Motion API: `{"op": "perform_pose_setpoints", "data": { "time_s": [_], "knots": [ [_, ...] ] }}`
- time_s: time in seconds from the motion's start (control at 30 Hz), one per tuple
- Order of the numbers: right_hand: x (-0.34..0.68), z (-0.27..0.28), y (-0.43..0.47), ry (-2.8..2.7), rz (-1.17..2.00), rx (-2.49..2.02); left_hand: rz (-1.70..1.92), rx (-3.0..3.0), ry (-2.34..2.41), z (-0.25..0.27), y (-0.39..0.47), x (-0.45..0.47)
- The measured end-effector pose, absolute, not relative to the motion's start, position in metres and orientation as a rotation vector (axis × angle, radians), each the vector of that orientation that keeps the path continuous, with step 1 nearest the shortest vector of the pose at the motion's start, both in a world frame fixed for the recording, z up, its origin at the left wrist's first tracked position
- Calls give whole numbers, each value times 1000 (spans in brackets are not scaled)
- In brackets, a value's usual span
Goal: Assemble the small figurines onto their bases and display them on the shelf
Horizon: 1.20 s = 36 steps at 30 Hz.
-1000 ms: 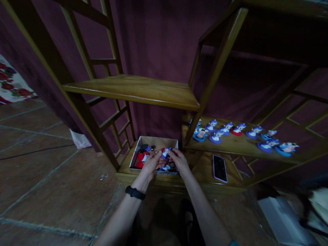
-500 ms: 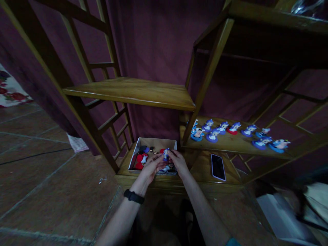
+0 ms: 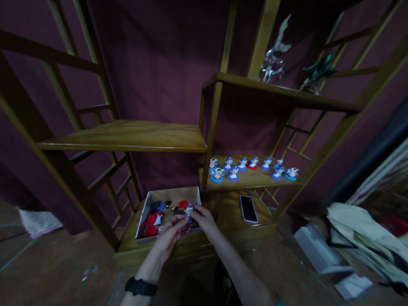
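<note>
Both hands on the same part: small purple-and-white figurine (image 3: 189,211), held up over the near right side of an open carton (image 3: 174,194). Right hand (image 3: 205,220) pinches it, thumb and fingertips closed on its right side. Left hand (image 3: 172,231) has thumb and fingers closed on its lower left; exact finger placement underneath is hidden. Black wristband (image 3: 141,287) on left wrist.

Carton sits on the bottom board (image 3: 223,216) of the wooden rack. Inside: red discs (image 3: 183,204), dark and purple pieces, a white bit. Hands block the carton's near right corner, so contents there can't be read.

Obstructions: left shelf (image 3: 134,136) is above and behind the carton; upright post (image 3: 211,131) stands between carton bay and right shelf (image 3: 251,182). Right shelf carries a group of similar figurines (image 3: 233,173), mostly purple or blue bases, one red. Leftmost is partly behind the post.

Phone (image 3: 248,208) lies face up on the bottom board, right of the right hand, well apart. Top right: clear ornament (image 3: 273,66) and dark green ornament (image 3: 320,70). Floor right: pale box (image 3: 318,248) beside cream bag (image 3: 353,225).
</note>
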State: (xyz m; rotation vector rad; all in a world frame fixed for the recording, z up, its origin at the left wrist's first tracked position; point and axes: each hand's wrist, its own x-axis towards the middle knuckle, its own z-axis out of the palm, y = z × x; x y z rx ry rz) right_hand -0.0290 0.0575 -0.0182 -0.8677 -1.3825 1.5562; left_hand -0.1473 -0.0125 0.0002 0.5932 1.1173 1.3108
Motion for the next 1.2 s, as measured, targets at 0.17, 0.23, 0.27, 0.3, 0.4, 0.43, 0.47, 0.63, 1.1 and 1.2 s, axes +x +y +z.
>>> {"op": "perform_pose_setpoints", "data": {
  "time_s": [0.17,0.23,0.27,0.3,0.4,0.43,0.47,0.63,1.1,1.2],
  "knots": [
    [-23,-17,50,-1381,1562,-779,1333,641,1225,-4,-15,-146],
    [-19,-17,45,-1364,1552,-761,1311,674,1275,-7,-15,-144],
    [-16,-17,43,-1361,1545,-757,1292,696,1283,-8,-15,-142],
    [-13,-17,40,-1357,1536,-758,1270,719,1281,-8,-15,-141],
    [-5,-18,34,-1343,1533,-762,1206,761,1254,-1,-19,-134],
    [-2,-18,33,-1338,1538,-761,1192,766,1244,3,-21,-132],
    [0,-19,32,-1331,1543,-759,1181,770,1232,7,-23,-129],
    [11,-18,26,-1302,1524,-767,1145,803,1171,17,-30,-119],
    [72,26,9,-1314,1343,-807,1157,816,1041,23,-30,-110],
    [100,57,17,-1328,1249,-818,1217,800,1110,18,-25,-116]
  ]
}}
